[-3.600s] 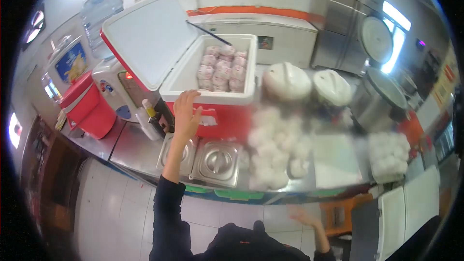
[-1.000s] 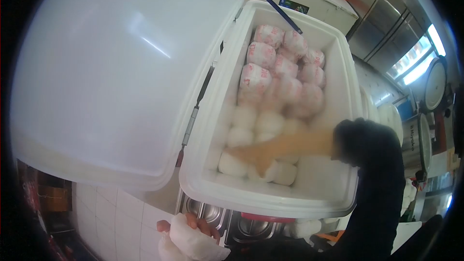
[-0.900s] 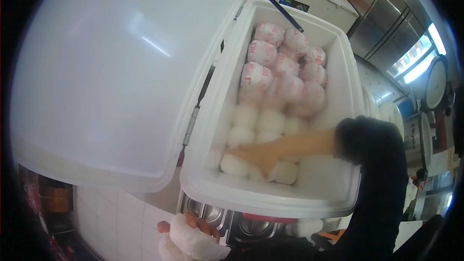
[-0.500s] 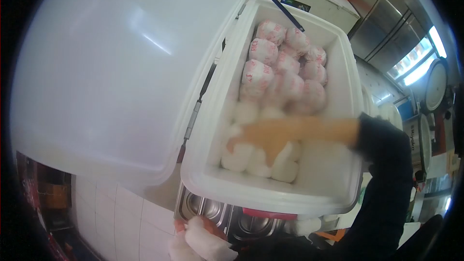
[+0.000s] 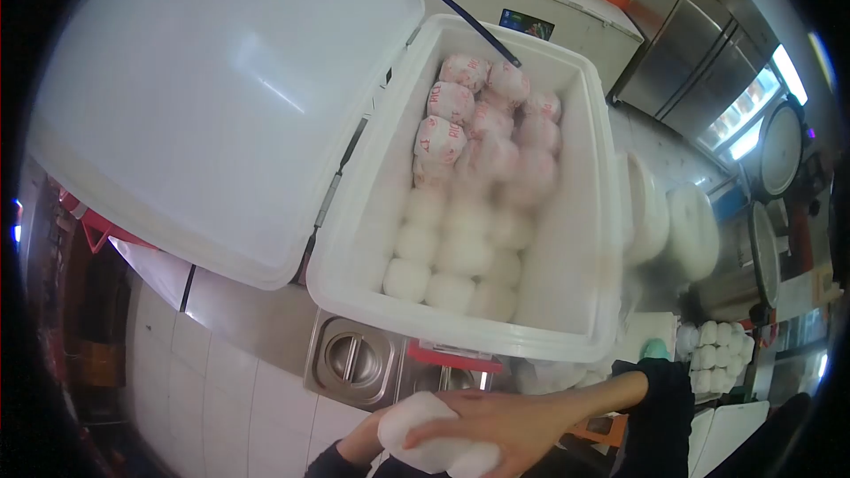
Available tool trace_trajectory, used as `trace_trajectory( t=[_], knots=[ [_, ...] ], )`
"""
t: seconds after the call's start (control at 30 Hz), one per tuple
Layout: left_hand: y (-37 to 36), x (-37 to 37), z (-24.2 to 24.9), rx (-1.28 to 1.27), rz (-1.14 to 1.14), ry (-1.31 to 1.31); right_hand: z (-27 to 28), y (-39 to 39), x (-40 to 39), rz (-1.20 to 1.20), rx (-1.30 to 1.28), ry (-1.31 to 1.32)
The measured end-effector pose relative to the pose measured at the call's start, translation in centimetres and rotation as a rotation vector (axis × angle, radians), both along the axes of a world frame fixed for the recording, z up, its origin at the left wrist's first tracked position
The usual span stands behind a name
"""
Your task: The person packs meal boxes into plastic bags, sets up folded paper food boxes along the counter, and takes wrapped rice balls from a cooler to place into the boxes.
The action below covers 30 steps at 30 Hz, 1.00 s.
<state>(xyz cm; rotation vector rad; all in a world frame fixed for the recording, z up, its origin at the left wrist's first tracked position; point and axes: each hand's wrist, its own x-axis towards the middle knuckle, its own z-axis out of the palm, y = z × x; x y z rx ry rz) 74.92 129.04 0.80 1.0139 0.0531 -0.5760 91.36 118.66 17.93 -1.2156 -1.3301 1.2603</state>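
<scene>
At the bottom of the head view, my left hand (image 5: pixel 361 439) is closed around white rounded bundles (image 5: pixel 413 416), its fingers mostly hidden behind them. My right hand (image 5: pixel 509 420) lies over the same bundles from the right, fingers curled on them. Beyond the hands stands an open white cooler box (image 5: pixel 567 336). Several plain white bundles (image 5: pixel 463 252) sit in rows in its near half. Paper-wrapped bundles printed with red "RICE" lettering (image 5: pixel 440 139) are stacked in the far half. Haze blurs part of the contents.
The cooler's raised lid (image 5: pixel 212 106) fills the left, held by a dark strap (image 5: pixel 460 9). Steel lidded pans (image 5: pixel 354 358) sit just below the box. More stacked white bundles (image 5: pixel 719 354) stand at right, near round pots (image 5: pixel 779 150). A steel fridge (image 5: pixel 682 53) is behind.
My right hand has come out of the cooler and down to the bundles at my left hand. The white bundles it covered now show. The whole view has shifted somewhat.
</scene>
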Motion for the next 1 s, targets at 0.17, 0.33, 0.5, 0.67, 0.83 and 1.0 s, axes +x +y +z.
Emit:
trace_trajectory(
  t=[0.17,0.33,0.5,0.67,0.83,1.0],
  knots=[
    [-0.5,2.1,0.0,0.113,-0.202,-0.144,-0.7,-0.4,-0.2,0.016,-0.004,0.012],
    [0.2,2.7,0.5,0.131,-0.260,-0.234,-0.8,0.4,0.2,0.082,-0.037,0.010],
    [1.3,2.5,0.2,0.155,-0.289,-0.345,-0.8,2.4,0.9,0.200,-0.124,0.018],
    [2.1,2.7,0.9,0.021,-0.202,-0.442,0.8,4.9,2.2,0.473,-0.316,-0.023],
    [2.0,4.0,2.9,-0.482,-0.124,-0.369,-4.0,13.4,11.5,0.291,-0.003,-1.114],
    [1.0,3.5,1.3,-0.360,0.077,-0.617,-13.5,14.5,15.6,0.683,0.114,-1.556]
  ],
)
